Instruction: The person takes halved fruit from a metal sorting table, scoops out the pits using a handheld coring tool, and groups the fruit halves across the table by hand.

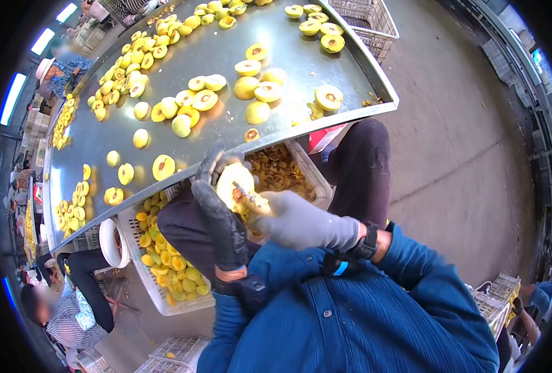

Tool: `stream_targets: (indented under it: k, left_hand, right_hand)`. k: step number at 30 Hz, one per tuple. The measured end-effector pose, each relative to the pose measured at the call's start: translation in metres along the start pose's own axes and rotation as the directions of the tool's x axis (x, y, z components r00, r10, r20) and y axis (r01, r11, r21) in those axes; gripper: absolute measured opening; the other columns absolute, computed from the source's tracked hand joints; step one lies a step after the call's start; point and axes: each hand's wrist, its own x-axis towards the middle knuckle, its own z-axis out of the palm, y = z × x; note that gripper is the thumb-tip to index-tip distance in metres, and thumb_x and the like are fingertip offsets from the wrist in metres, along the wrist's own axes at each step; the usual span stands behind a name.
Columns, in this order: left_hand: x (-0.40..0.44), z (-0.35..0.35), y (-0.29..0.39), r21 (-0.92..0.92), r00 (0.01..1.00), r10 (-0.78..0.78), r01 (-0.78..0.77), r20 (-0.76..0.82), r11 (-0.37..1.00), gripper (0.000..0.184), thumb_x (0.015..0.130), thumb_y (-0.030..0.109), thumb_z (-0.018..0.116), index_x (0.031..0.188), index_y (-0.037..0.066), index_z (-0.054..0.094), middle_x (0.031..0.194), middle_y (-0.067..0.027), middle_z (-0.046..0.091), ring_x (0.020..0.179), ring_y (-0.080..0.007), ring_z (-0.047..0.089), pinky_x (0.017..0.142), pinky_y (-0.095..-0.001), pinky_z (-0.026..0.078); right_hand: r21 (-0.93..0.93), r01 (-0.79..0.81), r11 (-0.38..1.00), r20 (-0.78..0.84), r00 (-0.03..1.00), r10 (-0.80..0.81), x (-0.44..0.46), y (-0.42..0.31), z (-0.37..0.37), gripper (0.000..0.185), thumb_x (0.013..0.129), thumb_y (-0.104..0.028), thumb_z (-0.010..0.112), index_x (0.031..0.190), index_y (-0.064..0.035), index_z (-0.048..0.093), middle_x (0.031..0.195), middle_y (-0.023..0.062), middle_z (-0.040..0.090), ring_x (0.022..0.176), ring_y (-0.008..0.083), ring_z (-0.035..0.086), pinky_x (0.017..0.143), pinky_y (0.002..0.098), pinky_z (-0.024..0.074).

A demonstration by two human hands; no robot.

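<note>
My left hand (220, 214), in a black glove, is closed around a yellow peach half (229, 180) with its cut face turned up. My right hand (304, 221), in a grey glove, grips a small pitting tool (249, 194). Its dark tip touches the brown pit area in the middle of the peach half; most of its handle is hidden by my fingers. Both hands are above my lap, just below the near edge of the metal table (220, 133), where many peach halves (268, 91) lie.
A crate (316, 174) of brown-and-yellow scraps stands under the table edge. Left of my legs is a crate (158, 301) full of yellow halves, with a white bucket (111, 242) beside it. Other people sit along the left. An empty-looking crate (375, 28) stands at the far right corner.
</note>
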Motion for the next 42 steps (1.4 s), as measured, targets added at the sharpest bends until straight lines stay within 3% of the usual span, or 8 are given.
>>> stream_targets:
  k: [6, 16, 19, 23, 25, 32, 36, 42]
  left_hand:
    - [-0.013, -0.007, 0.007, 0.147, 0.989, 0.147, -0.146, 0.006, 0.978, 0.058, 0.102, 0.043, 0.038, 0.092, -0.006, 0.067, 0.075, -0.0123, 0.068, 0.068, -0.0212, 0.066, 0.069, -0.0324, 0.055]
    - [-0.003, -0.027, 0.028, 0.255, 0.919, 0.092, -0.201, 0.384, 0.946, 0.080, 0.093, 0.069, 0.032, 0.094, -0.004, 0.063, 0.082, -0.0166, 0.067, 0.077, -0.0253, 0.067, 0.071, -0.0352, 0.055]
    - [-0.005, -0.016, 0.024, -0.159, 0.940, 0.131, -0.083, 0.316, 0.984, 0.061, 0.096, 0.054, 0.039, 0.093, -0.002, 0.062, 0.078, -0.0127, 0.066, 0.072, -0.0231, 0.065, 0.068, -0.0324, 0.053]
    - [-0.015, -0.024, -0.017, -0.447, 0.985, 0.158, -0.113, 0.064, 0.887, 0.036, 0.098, 0.034, 0.051, 0.101, -0.001, 0.059, 0.084, -0.0111, 0.064, 0.073, -0.0230, 0.063, 0.071, -0.0313, 0.052]
    - [-0.019, -0.052, -0.071, -0.101, 0.932, 0.216, -0.254, -0.290, 0.962, 0.036, 0.095, 0.024, 0.058, 0.121, 0.000, 0.052, 0.103, -0.0159, 0.063, 0.086, -0.0271, 0.064, 0.079, -0.0348, 0.054]
    - [0.016, -0.127, -0.047, -0.400, 0.987, 0.065, -0.119, -0.145, 0.909, 0.058, 0.098, 0.050, 0.045, 0.125, -0.001, 0.053, 0.108, -0.0162, 0.064, 0.093, -0.0279, 0.064, 0.084, -0.0388, 0.054]
    - [0.011, -0.229, -0.056, 0.483, 0.824, 0.286, -0.017, -0.489, 0.876, 0.051, 0.102, 0.042, 0.040, 0.115, -0.004, 0.059, 0.108, -0.0161, 0.065, 0.098, -0.0267, 0.062, 0.087, -0.0353, 0.051]
    - [0.062, -0.141, -0.049, 0.852, 0.839, 0.538, -0.337, 0.079, 0.401, 0.029, 0.094, 0.017, 0.060, 0.114, -0.003, 0.057, 0.120, -0.0181, 0.060, 0.108, -0.0290, 0.058, 0.097, -0.0385, 0.043]
  right_hand:
    - [-0.759, 0.105, 0.643, -0.020, 0.983, -0.183, 0.001, 0.018, 0.009, 0.029, 0.086, -0.018, 0.060, 0.113, -0.0052, 0.058, 0.070, 0.0087, 0.062, 0.065, 0.0241, 0.062, 0.062, 0.0390, 0.0491]
    - [-0.565, 0.205, 0.799, 0.105, 0.979, -0.177, 0.002, 0.014, 0.001, 0.025, 0.082, -0.019, 0.065, 0.097, 0.0012, 0.061, 0.074, 0.0143, 0.065, 0.067, 0.0267, 0.063, 0.064, 0.0397, 0.0494]
    - [-0.221, -0.144, 0.965, 0.250, 0.948, 0.198, 0.000, -0.001, 0.009, 0.024, 0.083, -0.020, 0.065, 0.092, 0.0013, 0.061, 0.067, 0.0073, 0.062, 0.063, 0.0203, 0.059, 0.061, 0.0387, 0.0486]
    - [-0.166, 0.174, 0.971, 0.295, 0.948, -0.119, 0.021, 0.045, 0.012, 0.021, 0.084, -0.023, 0.065, 0.089, -0.0027, 0.061, 0.059, 0.0044, 0.058, 0.051, 0.0176, 0.055, 0.054, 0.0390, 0.0468]
    - [-0.255, 0.556, 0.791, 0.191, 0.831, -0.523, 0.032, 0.055, 0.020, 0.021, 0.085, -0.025, 0.064, 0.089, -0.0050, 0.060, 0.057, 0.0058, 0.058, 0.048, 0.0190, 0.057, 0.051, 0.0404, 0.0464]
    - [-0.981, 0.021, 0.194, 0.019, 1.000, -0.014, 0.046, 0.133, -0.040, 0.030, 0.070, -0.026, 0.073, 0.091, -0.0060, 0.064, 0.071, 0.0148, 0.067, 0.068, 0.0341, 0.068, 0.058, 0.0438, 0.0523]
    - [-0.941, -0.038, 0.336, -0.069, 0.995, -0.079, 0.036, 0.147, -0.056, 0.032, 0.068, -0.027, 0.073, 0.085, -0.0033, 0.061, 0.072, 0.0180, 0.066, 0.069, 0.0367, 0.067, 0.059, 0.0455, 0.0521]
    - [-0.911, -0.035, 0.410, -0.042, 0.999, -0.009, 0.040, 0.159, -0.065, 0.029, 0.078, -0.023, 0.061, 0.096, -0.0004, 0.058, 0.072, 0.0190, 0.065, 0.066, 0.0374, 0.065, 0.059, 0.0481, 0.0511]
